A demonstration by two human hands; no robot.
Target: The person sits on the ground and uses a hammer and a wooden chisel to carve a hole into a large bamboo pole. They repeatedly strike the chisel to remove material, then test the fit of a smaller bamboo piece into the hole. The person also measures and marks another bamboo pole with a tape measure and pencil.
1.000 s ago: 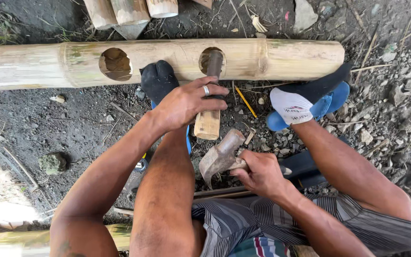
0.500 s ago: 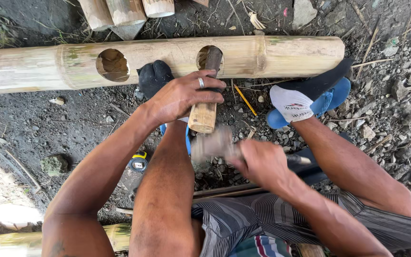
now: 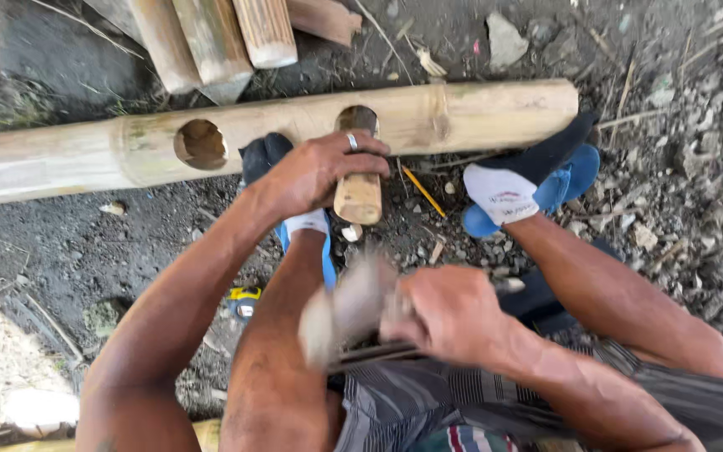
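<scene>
A long bamboo pole (image 3: 479, 113) lies across the ground with two round holes cut in it. My left hand (image 3: 324, 167), a ring on one finger, grips a short wooden peg (image 3: 358, 197) whose far end sits in the right-hand hole (image 3: 358, 119). The left-hand hole (image 3: 201, 142) shows dark inside. My right hand (image 3: 445, 314) holds a blurred mallet-like tool (image 3: 345, 305) below the peg's near end, apart from it. My feet in dark-and-white socks and blue sandals (image 3: 508, 197) rest against the pole.
More cut bamboo pieces (image 3: 211, 42) lie beyond the pole at the top. Dark soil, stones (image 3: 505, 38) and wood chips cover the ground. A small yellow-and-black object (image 3: 244, 300) lies by my left knee. A yellow pencil-like stick (image 3: 423, 191) lies near the peg.
My right hand has swung the tool back from the peg towards me, now blurred with motion. My left hand has kept its grip on the peg in the hole.
</scene>
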